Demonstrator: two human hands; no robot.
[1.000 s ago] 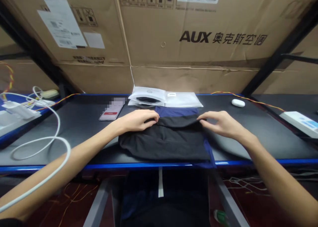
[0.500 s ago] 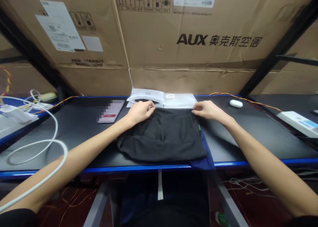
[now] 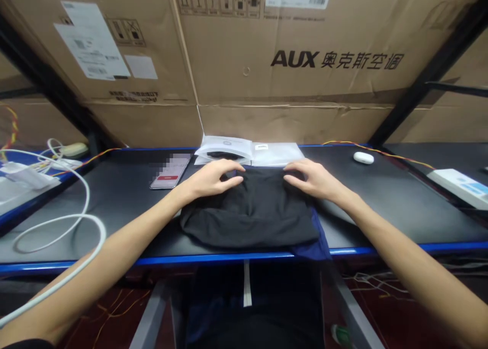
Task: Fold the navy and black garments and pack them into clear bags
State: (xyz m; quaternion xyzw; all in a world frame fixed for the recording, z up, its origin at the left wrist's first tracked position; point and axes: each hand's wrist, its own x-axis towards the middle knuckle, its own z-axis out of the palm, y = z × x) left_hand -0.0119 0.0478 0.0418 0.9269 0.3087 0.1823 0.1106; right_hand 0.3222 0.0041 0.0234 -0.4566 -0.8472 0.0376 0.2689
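Note:
A folded black garment [image 3: 251, 211] lies on the black table [image 3: 381, 206], with a blue layer [image 3: 318, 237] showing under its right edge. My left hand [image 3: 211, 178] rests flat on the garment's far left corner, fingers stretched out. On the far right part of the cloth, my right hand [image 3: 310, 178] presses down, fingers spread. Neither hand holds anything.
Clear plastic bags [image 3: 247, 150] lie just behind the garment. A phone [image 3: 170, 171] sits to the left, a white earbud case [image 3: 363, 157] to the right. White cables [image 3: 61, 227] loop at left. A white power strip [image 3: 457, 185] is at far right. Cardboard boxes [image 3: 290, 59] stand behind.
My hands carried the black top layer forward over the blue band, let go of its edge, and now lie flat on the cloth, slightly closer together.

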